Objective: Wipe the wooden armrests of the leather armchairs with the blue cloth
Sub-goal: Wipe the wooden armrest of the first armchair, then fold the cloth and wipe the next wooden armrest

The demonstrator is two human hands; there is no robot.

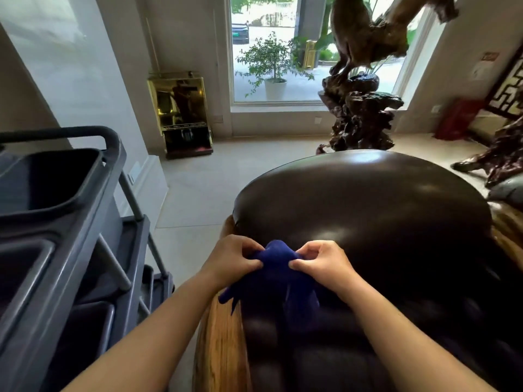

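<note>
Both my left hand (236, 257) and right hand (319, 260) are pinching the blue cloth (276, 274) above the leather armchair (368, 210), beside its wooden armrest (219, 343).

A grey cleaning cart (85, 222) stands at the left edge of the view on the pale tiled floor (198, 188), with dark bins (48, 179) set in its top. A brass-coloured cabinet (181, 114) stands on the floor against the far wall, just left of the large window (283, 46). Outside the window, a leafy plant in a white pot (273, 69) and a parked dark car (240, 31) are visible. A dark carved root sculpture (362, 80) rises from the floor before the window's right side. A red object (455, 120) leans at the right wall beside a lattice screen (509, 89).
</note>
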